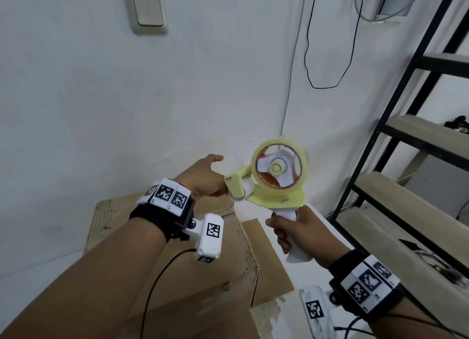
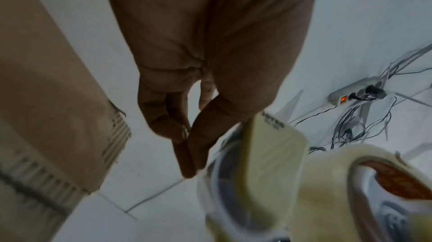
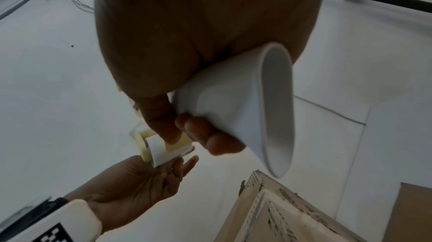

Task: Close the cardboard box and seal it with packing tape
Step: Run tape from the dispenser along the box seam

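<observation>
My right hand (image 1: 299,234) grips the white handle (image 3: 245,107) of a yellow tape dispenser (image 1: 274,186), held up in front of the wall above the box. A roll of clear tape (image 1: 279,168) sits on its wheel. My left hand (image 1: 205,178) is at the dispenser's front end, below the white roller (image 3: 161,151). In the left wrist view its thumb and forefinger (image 2: 184,153) press together, apparently on the clear tape's free end. The brown cardboard box (image 1: 203,262) lies under my left forearm, and one flap (image 1: 266,257) sticks out to the right.
A black metal shelf with wooden boards (image 1: 406,135) stands close on the right. The white wall carries a light switch (image 1: 148,11) and a hanging black cable (image 1: 330,59). A power strip (image 2: 355,92) and loose cables lie on the white floor.
</observation>
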